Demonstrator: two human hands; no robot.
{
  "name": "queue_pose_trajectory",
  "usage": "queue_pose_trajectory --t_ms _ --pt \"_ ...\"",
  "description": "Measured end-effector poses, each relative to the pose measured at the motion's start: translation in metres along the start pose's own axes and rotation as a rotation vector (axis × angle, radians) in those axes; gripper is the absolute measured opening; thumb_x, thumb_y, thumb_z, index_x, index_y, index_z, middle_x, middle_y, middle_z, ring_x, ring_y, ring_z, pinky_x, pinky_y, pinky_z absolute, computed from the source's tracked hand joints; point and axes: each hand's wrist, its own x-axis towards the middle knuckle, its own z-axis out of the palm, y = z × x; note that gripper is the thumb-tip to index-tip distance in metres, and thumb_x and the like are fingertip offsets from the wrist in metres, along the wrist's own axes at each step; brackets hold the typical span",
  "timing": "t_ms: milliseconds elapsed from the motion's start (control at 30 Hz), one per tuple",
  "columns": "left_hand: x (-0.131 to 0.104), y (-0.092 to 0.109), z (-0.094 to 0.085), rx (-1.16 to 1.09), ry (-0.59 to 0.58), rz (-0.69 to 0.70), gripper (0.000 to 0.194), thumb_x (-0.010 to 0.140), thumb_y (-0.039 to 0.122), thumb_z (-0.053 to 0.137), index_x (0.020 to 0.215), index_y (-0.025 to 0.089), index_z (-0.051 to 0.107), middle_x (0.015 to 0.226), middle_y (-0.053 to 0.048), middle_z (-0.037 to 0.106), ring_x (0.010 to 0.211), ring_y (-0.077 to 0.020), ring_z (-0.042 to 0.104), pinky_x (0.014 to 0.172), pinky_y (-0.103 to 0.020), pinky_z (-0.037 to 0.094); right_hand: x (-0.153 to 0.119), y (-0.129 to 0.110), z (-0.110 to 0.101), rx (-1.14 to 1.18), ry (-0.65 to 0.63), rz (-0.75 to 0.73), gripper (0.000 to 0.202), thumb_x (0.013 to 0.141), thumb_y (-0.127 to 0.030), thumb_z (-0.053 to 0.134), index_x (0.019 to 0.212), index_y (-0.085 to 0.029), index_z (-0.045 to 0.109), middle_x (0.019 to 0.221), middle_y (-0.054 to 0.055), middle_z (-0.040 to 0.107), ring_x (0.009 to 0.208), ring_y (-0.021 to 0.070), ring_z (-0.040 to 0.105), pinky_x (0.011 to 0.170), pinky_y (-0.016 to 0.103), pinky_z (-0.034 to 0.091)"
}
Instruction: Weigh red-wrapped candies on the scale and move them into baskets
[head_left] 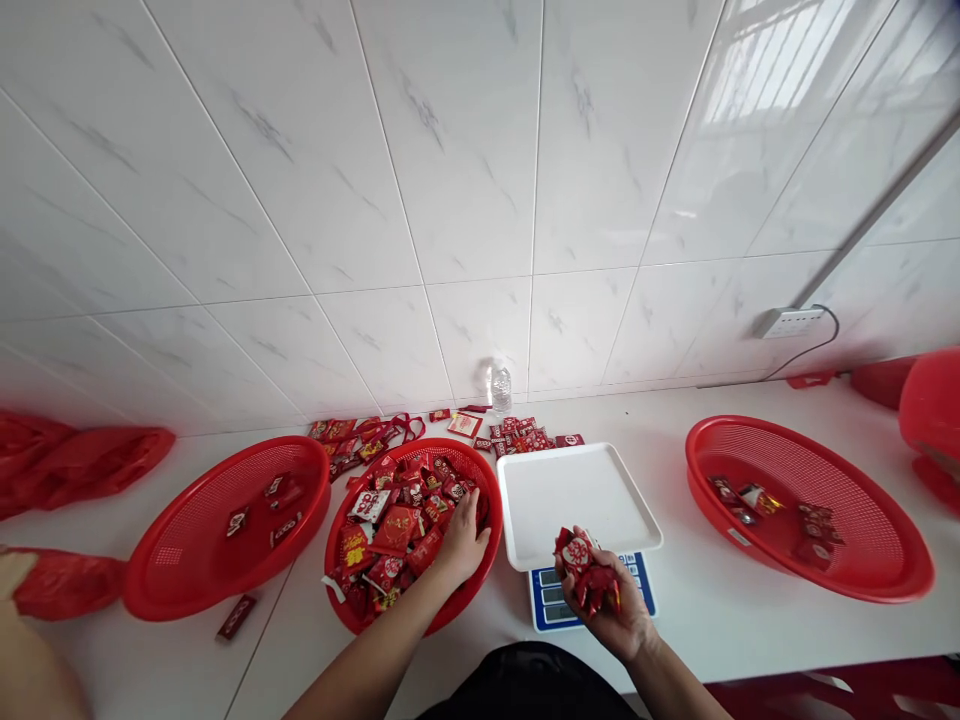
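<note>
My left hand [463, 535] reaches into the right side of a round red plastic basket [341, 600]. Its thumb and fingers are apart, the fingertips down among small red wrapped sweets [397, 528]; nothing shows gripped in them. Several red wrapped sweets [589, 575] are bunched in my right hand [626, 620], which is closed round them, palm up. That hand hovers over the front of a digital scale [553, 602], covering part of its blue keypad and displays. The scale's white pan [577, 495] lies just beyond it and holds nothing.
Red baskets with a few sweets stand at left [146, 590] and right [900, 560]. Loose packets [525, 437] and a clear bottle [500, 385] lie along the tiled wall. One dark red packet [237, 618] is near the front. A power strip [791, 322] is at right.
</note>
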Motion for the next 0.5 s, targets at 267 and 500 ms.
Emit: queue_pose_trajectory --t_ms 267,500 --pt "0.022 -0.015 0.011 0.240 -0.178 -0.126 0.074 0.075 0.022 0.053 0.143 0.021 0.022 0.150 -0.017 0.018 0.133 -0.0338 0.029 0.104 -0.047 0.027 -0.010 0.001 0.000 0.020 0.020 0.005 0.038 0.075 -0.015 0.061 0.110 -0.029 0.060 0.103 0.003 0.063 0.089 0.0158 0.061 0.072 0.029 0.049" --pt "0.053 -0.010 -0.002 0.240 -0.230 -0.110 0.063 0.071 0.023 0.061 0.130 0.020 0.039 0.142 -0.017 0.036 0.129 -0.0316 0.036 0.100 -0.043 0.032 -0.009 0.005 0.006 0.000 0.012 0.030 0.042 0.072 -0.015 0.063 0.112 -0.028 0.059 0.105 0.004 0.063 0.088 0.0164 0.061 0.072 0.030 0.049"
